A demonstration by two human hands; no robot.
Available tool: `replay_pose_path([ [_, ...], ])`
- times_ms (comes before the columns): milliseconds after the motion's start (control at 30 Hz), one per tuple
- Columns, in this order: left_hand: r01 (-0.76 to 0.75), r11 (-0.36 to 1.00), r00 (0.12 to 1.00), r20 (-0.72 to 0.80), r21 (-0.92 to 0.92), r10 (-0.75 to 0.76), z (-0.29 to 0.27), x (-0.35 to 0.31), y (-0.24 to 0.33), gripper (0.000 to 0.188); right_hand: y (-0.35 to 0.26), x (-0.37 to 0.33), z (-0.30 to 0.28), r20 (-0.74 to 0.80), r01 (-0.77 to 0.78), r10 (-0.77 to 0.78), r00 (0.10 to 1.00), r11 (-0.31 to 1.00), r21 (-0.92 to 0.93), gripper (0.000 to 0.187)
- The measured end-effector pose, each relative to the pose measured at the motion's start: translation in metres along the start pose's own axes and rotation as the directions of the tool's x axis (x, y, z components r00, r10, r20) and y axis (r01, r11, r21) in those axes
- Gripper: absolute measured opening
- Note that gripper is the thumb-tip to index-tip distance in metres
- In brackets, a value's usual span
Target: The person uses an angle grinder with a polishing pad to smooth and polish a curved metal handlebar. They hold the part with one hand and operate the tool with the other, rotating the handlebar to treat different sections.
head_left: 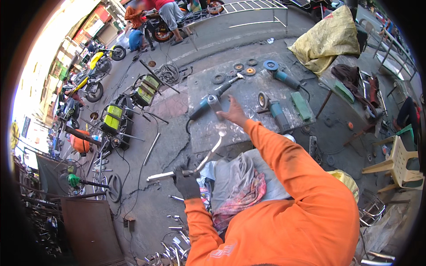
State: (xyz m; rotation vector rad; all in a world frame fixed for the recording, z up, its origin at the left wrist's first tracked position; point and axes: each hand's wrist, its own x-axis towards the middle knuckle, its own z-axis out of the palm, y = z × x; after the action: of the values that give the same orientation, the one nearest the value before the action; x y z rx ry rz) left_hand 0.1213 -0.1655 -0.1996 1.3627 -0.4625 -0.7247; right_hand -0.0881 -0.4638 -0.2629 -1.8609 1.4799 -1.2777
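Note:
My left hand (187, 184), in a dark glove, is closed round a bent, shiny metal tube (205, 160). One end of the tube points left, while the other curves up toward the worktable's near edge. Over the worktable (243, 99) my right hand (234, 113) is open, fingers apart, beside a silvery cylinder (214, 103). Whether the fingers touch that cylinder I cannot tell. Partly behind it lies a blue power tool (200, 111). To the right of this hand stands a blue angle grinder (276, 111) with a disc, and a second angle grinder (284, 79) lies farther back.
Several round discs (238, 67) lie at the table's far side, and a green block (301, 106) at its right. Green-topped machines (113, 117) stand on the floor at left, with cables around them. A plastic chair (395, 164) is at right. People work near motorcycles (163, 31) far back.

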Motion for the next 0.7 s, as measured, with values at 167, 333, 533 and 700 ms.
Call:
replay_pose_path([
  [167, -0.307, 0.502, 0.927, 0.134, 0.808, 0.350, -0.018, -0.065, 0.038, 0.047, -0.014, 0.078, 0.024, 0.439, -0.027, -0.028, 0.898, 0.992, 0.120, 0.071],
  [333, 0.118, 0.919, 0.977, -0.207, 0.377, -0.041, -0.053, -0.105, 0.075, 0.039, -0.060, 0.174, 0.053, 0.204, 0.004, -0.043, 0.978, 0.982, 0.187, 0.065],
  [533, 0.030, 0.781, 0.999, -0.049, 0.624, 0.001, -0.026, -0.124, 0.107, 0.031, -0.041, 0.228, 0.113, 0.222, 0.035, -0.063, 0.973, 0.991, 0.126, 0.066],
  [700, 0.105, 0.947, 0.977, 0.147, 0.304, -0.155, 0.003, -0.113, 0.115, 0.046, 0.008, 0.223, 0.145, 0.351, -0.109, 0.106, 0.931, 0.994, -0.010, 0.068],
])
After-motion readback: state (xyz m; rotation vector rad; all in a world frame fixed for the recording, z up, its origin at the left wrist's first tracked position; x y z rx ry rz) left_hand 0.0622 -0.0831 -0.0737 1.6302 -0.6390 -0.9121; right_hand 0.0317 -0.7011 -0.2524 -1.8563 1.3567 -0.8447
